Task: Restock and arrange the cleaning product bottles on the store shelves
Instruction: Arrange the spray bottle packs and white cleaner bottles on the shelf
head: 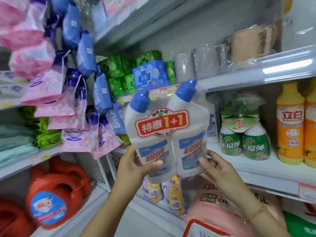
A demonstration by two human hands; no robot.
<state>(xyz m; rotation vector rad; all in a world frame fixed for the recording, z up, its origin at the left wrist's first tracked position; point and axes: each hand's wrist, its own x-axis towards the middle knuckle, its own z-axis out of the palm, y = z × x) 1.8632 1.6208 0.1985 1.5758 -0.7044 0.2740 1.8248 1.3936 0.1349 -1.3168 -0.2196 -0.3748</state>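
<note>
2-bottle pack (166, 134), in air just left of the green spray bottles (244, 142), clamped low by left hand (136, 166) and right hand (220, 170); likely heavy, wrap slick, so support underneath.

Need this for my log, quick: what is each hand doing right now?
Left hand: grips the twin pack of bottles, thumb across its front.
Right hand: holds the same pack's right side.
</note>
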